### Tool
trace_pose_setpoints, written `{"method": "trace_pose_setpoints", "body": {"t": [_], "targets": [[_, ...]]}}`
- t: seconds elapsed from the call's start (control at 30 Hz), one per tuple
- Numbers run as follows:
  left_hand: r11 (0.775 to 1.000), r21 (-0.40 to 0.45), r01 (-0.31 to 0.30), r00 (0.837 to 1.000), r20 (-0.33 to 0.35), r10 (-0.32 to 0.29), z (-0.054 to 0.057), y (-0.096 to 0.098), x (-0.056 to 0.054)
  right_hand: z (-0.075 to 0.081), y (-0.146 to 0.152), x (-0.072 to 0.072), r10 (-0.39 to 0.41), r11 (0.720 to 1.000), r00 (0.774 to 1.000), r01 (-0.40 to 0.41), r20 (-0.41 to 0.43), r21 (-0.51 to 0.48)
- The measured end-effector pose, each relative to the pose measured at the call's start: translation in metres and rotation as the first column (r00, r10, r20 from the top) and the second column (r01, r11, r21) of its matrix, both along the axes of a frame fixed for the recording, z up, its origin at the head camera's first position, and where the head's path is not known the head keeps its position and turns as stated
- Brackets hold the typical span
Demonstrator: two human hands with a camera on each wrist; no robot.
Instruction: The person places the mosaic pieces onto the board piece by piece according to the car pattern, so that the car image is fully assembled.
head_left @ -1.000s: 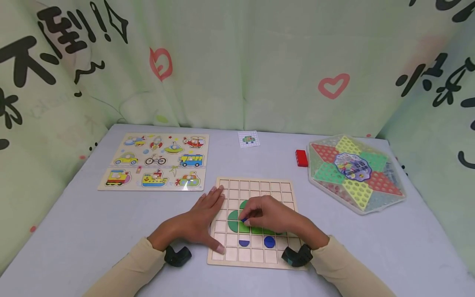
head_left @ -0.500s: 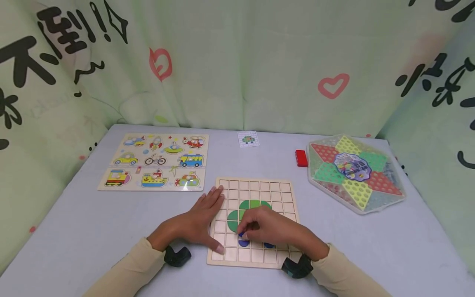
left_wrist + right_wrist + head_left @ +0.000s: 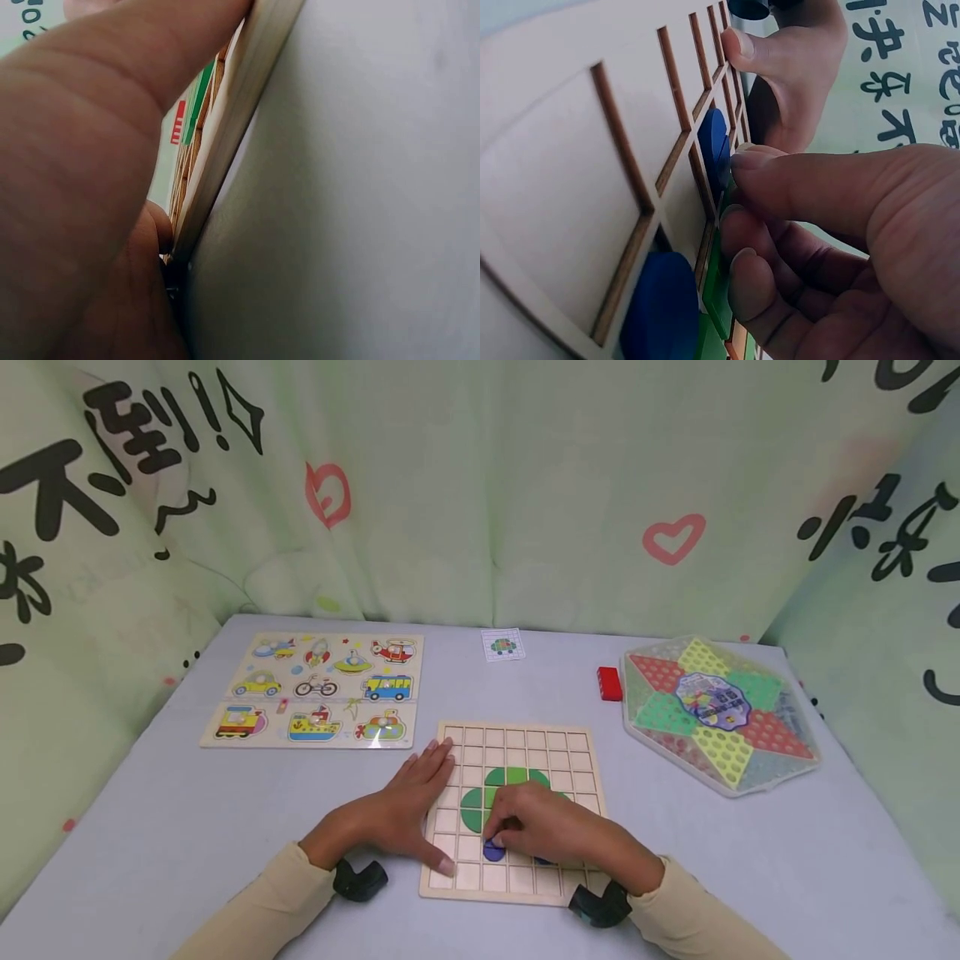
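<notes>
My left hand (image 3: 401, 810) lies with spread, straight fingers along the left edge of a wooden grid board (image 3: 465, 878); in the left wrist view the thumb side of that hand (image 3: 82, 165) meets the board's edge. Thumb and fingertips of my right hand (image 3: 543, 822) pinch a blue half-circle piece (image 3: 724, 159), down at the grid. It sits against another blue half-circle piece (image 3: 493, 855), the pair making a round shape. Green pieces (image 3: 471, 810) fill squares above, partly hidden by my right hand. Closer to the right wrist camera is a second blue round shape (image 3: 660, 307).
Behind the board at left lies a vehicle picture puzzle (image 3: 315, 693). A small card with a green picture (image 3: 502, 645) lies at the back. To the right are a red block (image 3: 610, 683) and a clear hexagonal box (image 3: 720, 714) with a coloured star board.
My right hand has moved toward the front of the board, bringing the blue half-circle piece from over the green pieces down to the other blue half-circle. My left hand stays put.
</notes>
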State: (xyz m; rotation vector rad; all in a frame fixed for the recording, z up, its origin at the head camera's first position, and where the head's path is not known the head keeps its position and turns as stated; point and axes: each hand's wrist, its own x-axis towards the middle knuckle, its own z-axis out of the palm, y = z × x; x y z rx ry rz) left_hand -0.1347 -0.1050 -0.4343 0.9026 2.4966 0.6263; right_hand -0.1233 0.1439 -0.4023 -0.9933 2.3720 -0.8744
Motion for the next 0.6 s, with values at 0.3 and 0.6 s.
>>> {"method": "trace_pose_setpoints", "body": {"t": [0.3,0.6], "targets": [[1.0,-0.001,0.011,1.0,-0.007,-0.011,0.001,0.001,-0.003,0.002,0.002,0.001,-0.018,1.0,0.999,0.017,0.043,0.004],[0.999,0.012,-0.035,0.999,0.029,0.035,0.002,0.001,-0.001,0.006,0.035,-0.009,-0.099,0.987,0.994,0.103,0.037,-0.125]]}}
